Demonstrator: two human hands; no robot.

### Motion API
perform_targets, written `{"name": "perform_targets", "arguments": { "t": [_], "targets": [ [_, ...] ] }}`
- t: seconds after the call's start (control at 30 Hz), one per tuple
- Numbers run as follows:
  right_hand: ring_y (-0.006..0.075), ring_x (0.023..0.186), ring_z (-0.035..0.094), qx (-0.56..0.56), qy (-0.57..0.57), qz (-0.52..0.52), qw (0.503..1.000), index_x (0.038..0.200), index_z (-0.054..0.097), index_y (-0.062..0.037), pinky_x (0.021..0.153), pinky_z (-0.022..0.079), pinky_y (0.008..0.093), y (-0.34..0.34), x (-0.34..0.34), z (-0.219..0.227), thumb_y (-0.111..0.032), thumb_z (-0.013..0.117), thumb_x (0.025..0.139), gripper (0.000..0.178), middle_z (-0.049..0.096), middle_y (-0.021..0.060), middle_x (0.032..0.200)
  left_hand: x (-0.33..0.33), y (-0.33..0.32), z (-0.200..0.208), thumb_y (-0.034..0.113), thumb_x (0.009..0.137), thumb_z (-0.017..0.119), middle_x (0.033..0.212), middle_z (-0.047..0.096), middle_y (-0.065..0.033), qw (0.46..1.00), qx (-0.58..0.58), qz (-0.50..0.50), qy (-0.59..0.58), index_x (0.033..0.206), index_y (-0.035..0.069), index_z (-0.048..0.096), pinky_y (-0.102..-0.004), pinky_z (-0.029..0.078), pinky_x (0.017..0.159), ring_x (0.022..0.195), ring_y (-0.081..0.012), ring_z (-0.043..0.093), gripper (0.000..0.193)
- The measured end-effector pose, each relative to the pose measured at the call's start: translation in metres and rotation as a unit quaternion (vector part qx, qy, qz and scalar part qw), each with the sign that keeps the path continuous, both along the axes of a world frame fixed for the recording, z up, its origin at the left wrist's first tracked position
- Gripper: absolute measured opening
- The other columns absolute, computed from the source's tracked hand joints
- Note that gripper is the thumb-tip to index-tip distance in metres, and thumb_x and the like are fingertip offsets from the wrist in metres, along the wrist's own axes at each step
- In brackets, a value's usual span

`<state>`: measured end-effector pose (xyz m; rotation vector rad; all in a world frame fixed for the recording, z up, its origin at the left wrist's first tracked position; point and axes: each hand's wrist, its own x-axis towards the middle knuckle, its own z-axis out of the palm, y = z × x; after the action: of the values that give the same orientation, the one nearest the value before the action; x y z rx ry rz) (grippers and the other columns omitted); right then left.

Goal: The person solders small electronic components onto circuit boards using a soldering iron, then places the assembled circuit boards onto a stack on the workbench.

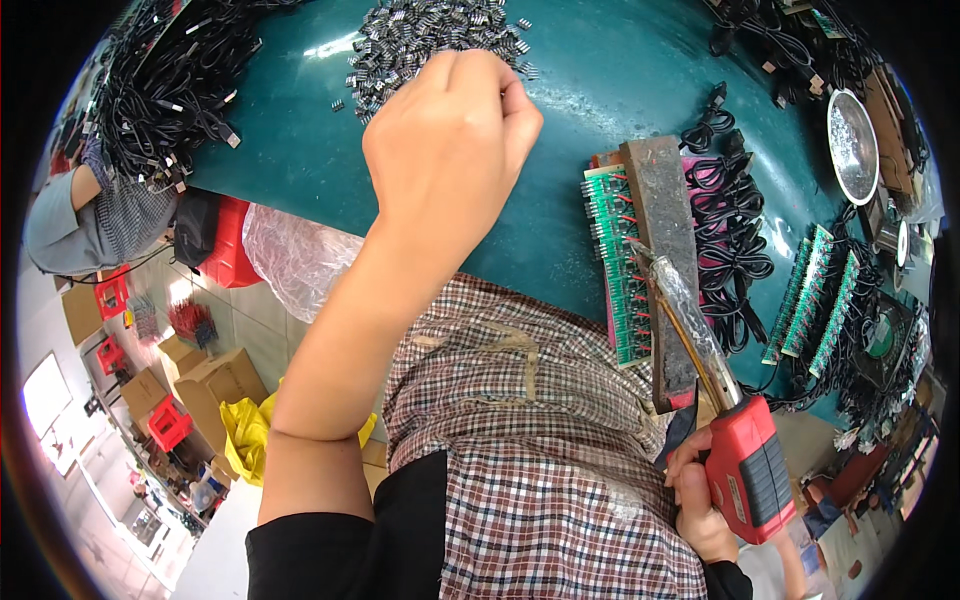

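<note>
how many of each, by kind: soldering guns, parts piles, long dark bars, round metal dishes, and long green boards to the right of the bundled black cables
Soldering gun: 1
Parts pile: 1
Dark bar: 1
Metal dish: 1
Green boards: 3
Total: 7

Bright light leaves white glare on the green tabletop (290, 135), upper left and right; edges bend into black corners.

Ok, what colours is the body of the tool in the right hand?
The tool body is red and black; the head view shows it.
</note>
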<state>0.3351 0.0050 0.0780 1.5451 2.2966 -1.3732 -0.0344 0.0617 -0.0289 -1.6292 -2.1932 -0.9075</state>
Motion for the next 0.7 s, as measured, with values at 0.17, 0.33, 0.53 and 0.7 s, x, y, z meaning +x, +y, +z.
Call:
{"name": "perform_targets", "arguments": {
  "t": [0.17,0.33,0.53,0.7],
  "targets": [
    [0.0126,0.064,0.051,0.027,-0.107,0.01,0.994,0.097,0.053,-0.0035,0.057,0.041,0.027,-0.007,0.005,0.0,-0.038,0.064,0.098,0.036,0.053,0.0057,0.074,0.02,-0.022,0.018,0.008,0.083,0.075,0.081,0.073,-0.0086,0.935,0.005,0.007,-0.355,0.083,0.002,0.068,-0.0284,0.056,0.058,0.068,-0.0185,0.072,0.009],
    [0.03,0.062,0.062,-0.033,0.002,-0.073,0.997,0.085,0.07,-0.0064,0.06,0.05,0.037,0.005,-0.01,0.004,-0.011,0.077,0.071,0.015,0.065,0.012,0.078,0.028,-0.041,0.027,0.003,0.09,0.073,0.089,0.075,-0.008,0.758,-0.043,-0.018,-0.651,0.1,-0.003,0.073,-0.025,0.057,0.072,0.082,-0.0118,0.072,0.011],
    [0.0307,0.061,0.061,0.055,-0.063,-0.053,0.995,0.082,0.069,-0.0064,0.059,0.049,0.0379,0.001,-0.012,0.005,-0.009,0.075,0.07,0.014,0.064,0.011,0.075,0.031,-0.056,0.032,0.006,0.093,0.074,0.094,0.075,-0.0073,0.716,-0.126,-0.047,-0.686,0.105,-0.003,0.072,-0.0237,0.057,0.075,0.085,-0.0122,0.072,0.015],
    [0.0309,0.059,0.059,0.036,-0.031,-0.062,0.997,0.082,0.068,-0.007,0.058,0.047,0.0385,-0.002,-0.01,0.002,-0.011,0.072,0.072,0.012,0.061,0.0109,0.073,0.041,-0.061,0.035,0.004,0.093,0.074,0.094,0.075,-0.0077,0.71,-0.133,-0.055,-0.689,0.106,-0.003,0.071,-0.0238,0.058,0.074,0.084,-0.0118,0.072,0.015]
  ]
}}
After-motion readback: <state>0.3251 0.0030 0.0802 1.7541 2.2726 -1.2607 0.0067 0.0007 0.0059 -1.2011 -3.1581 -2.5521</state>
